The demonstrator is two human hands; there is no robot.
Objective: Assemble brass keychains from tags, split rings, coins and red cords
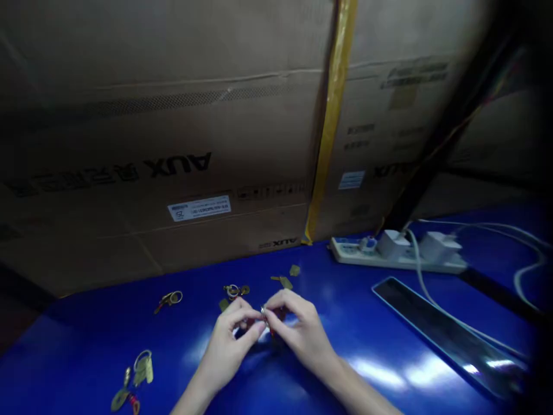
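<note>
Your left hand (228,344) and right hand (301,329) both pinch a small metal ring (263,313) between thumb and fingers, above the blue tabletop (185,325). Just beyond lies a keyring bunch (233,291); farther right, a power strip (397,264); behind, a cardboard box (242,132).

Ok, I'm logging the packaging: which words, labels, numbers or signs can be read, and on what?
"AUX": upside down, cardboard left of the tape.
"AUX": smaller, below that, near the tape.
"AUX": dim, cardboard right of the tape.
"25", probably: left label; its rest is too small.
Right label, symbols, other print: too blurred.
</note>
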